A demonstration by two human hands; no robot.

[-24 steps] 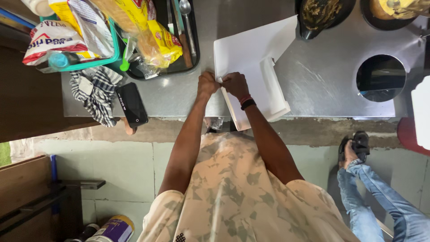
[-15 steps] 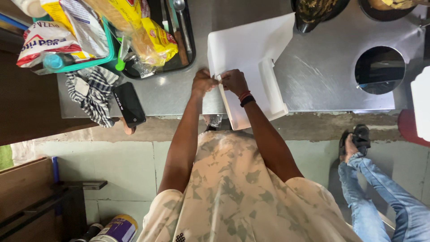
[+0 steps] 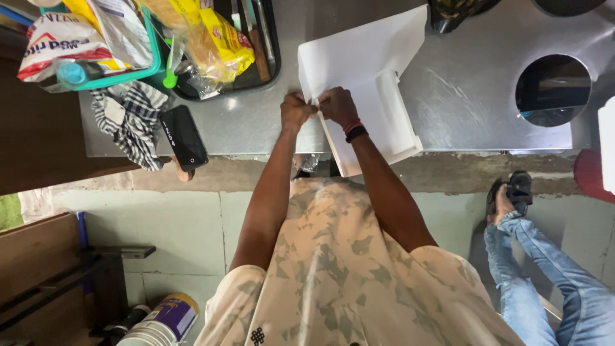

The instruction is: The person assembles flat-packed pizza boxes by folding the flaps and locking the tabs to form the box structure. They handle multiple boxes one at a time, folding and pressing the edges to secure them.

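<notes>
Overhead, catalogue of scene:

Worktop: grey steel, scuffed, w/ round hole cut near its right end. Front edge runs above a rough concrete face; pale tiled floor below.

White paper sheet: lies at mid worktop, lower corner overhanging the front edge; a folded strip stands up on its right part.

Left hand & right hand: knuckles nearly touching, each w/ a tight pinch grip on the sheet's left edge.

Left end of worktop: checked cloth draped over the front edge, black phone beside it, teal tray w/ packets, black tray w/ yellow bag.

Hard to read: fingertips hidden under the knuckles; dark pot cut off at top edge; tray contents jumbled. Another person's jeans leg & sandal at right, mostly out of frame. Tin on floor, partly cut off.
</notes>
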